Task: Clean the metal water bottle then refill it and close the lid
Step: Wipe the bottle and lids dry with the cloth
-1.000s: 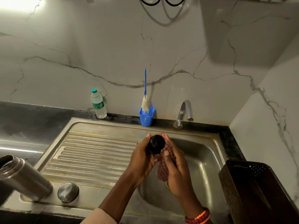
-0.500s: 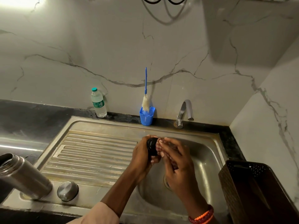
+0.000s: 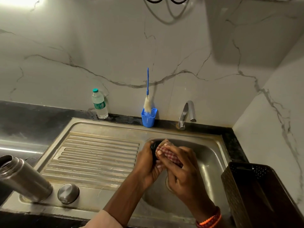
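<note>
The open metal water bottle (image 3: 23, 178) stands at the near left corner of the sink's drainboard, with a round metal cap (image 3: 68, 193) beside it. Over the sink basin (image 3: 212, 155), my left hand (image 3: 148, 167) grips a black lid (image 3: 153, 146), mostly hidden by fingers and cloth. My right hand (image 3: 182, 170) presses a red checked cloth (image 3: 169, 154) against the lid.
A blue cup (image 3: 148, 118) holding a bottle brush (image 3: 147, 102) stands at the sink's back edge, with a plastic water bottle (image 3: 99, 105) to its left and the tap (image 3: 186, 115) to its right. A dark perforated basket (image 3: 263, 195) stands at the right.
The lid has turned in my left hand from facing up to sideways. My right hand has brought the cloth up over the lid's face.
</note>
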